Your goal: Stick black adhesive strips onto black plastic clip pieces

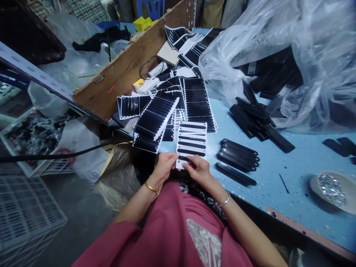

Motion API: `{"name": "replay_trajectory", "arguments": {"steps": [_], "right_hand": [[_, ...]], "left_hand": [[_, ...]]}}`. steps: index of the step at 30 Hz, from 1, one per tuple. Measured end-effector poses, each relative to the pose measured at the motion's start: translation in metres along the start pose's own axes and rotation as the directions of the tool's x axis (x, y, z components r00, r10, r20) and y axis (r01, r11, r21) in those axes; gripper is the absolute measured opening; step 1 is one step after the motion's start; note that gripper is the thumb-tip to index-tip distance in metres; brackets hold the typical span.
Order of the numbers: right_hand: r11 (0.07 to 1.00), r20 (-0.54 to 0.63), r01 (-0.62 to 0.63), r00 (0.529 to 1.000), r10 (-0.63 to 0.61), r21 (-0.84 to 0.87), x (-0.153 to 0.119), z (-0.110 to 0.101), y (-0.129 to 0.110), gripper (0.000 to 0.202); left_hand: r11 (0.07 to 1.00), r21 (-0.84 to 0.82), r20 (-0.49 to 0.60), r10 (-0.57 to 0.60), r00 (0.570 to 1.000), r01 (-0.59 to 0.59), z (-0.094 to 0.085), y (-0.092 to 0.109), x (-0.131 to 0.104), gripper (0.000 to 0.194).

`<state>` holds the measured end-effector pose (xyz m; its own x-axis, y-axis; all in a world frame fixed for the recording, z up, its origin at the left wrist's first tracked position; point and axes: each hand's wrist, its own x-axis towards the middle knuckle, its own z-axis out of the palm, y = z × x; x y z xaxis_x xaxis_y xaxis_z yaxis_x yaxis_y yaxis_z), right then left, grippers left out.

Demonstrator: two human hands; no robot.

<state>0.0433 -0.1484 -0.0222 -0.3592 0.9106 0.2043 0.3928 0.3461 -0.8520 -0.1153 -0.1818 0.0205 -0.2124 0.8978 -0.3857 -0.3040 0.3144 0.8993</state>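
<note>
A white backing sheet [191, 139] with several black strips lies at the table's near edge. My left hand [166, 163] pinches its lower left edge. At the sheet's lower right, my right hand [198, 167] has its fingers closed at the end of the lowest black strip; whether the strip is lifted cannot be made out. Just right of the sheet, several black perforated pieces [238, 155] lie side by side, with a smooth black piece [236, 174] in front of them. Behind my left hand are overlapping sheets of black stickers [155, 118].
A large clear plastic bag [314, 63] of black parts stands at the back right. Loose black pieces [250, 118] spill before it. A bowl [345, 189] of small shiny parts sits at the right. A wooden board [119, 70] edges the table's left; crates [27, 215] stand below.
</note>
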Motion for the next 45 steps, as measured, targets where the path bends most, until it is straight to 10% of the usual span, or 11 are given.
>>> {"name": "replay_trajectory", "arguments": {"steps": [13,26,28,31,34,37,41,43,45], "right_hand": [[0.955,0.118,-0.141,0.987,0.113,0.263,0.008,-0.019,-0.010,0.035],[0.874,0.145,-0.279,0.960,0.241,0.397,0.010,-0.027,-0.013,0.038],[0.834,0.081,-0.318,0.945,0.317,0.451,0.008,-0.031,-0.017,0.038],[0.835,-0.009,-0.298,0.940,0.341,0.462,-0.002,-0.056,-0.024,0.029],[0.805,-0.116,-0.281,0.912,0.393,0.522,-0.020,-0.104,-0.024,0.015],[0.735,-0.301,-0.228,0.805,0.512,0.639,-0.043,-0.158,-0.018,0.013],[0.752,-0.416,-0.202,0.729,0.543,0.628,-0.068,-0.206,-0.018,0.017],[0.777,-0.431,-0.186,0.744,0.511,0.601,-0.073,-0.212,-0.022,0.020],[0.804,-0.395,-0.176,0.799,0.454,0.568,-0.072,-0.210,-0.027,0.017]], "left_hand": [[0.870,-0.404,0.234,-0.199,0.952,0.281,0.023,-0.004,0.007,0.029],[0.978,0.196,0.012,0.077,0.997,-0.078,0.028,-0.018,-0.003,0.037],[0.867,0.475,-0.033,0.187,0.982,-0.150,0.012,-0.013,-0.001,0.034],[0.424,0.897,-0.055,0.391,0.919,-0.127,-0.013,-0.002,0.005,0.031],[0.045,0.999,-0.001,0.403,0.915,-0.018,-0.028,0.006,0.011,0.026],[-0.087,0.996,0.054,0.385,0.921,-0.021,-0.035,0.009,0.015,0.029],[0.051,0.995,0.050,0.527,0.848,-0.090,-0.032,0.013,0.017,0.026],[0.246,0.953,-0.005,0.592,0.806,-0.174,-0.017,0.018,0.015,0.028],[0.517,0.808,-0.030,0.514,0.857,-0.282,0.010,0.022,0.010,0.034]]}}
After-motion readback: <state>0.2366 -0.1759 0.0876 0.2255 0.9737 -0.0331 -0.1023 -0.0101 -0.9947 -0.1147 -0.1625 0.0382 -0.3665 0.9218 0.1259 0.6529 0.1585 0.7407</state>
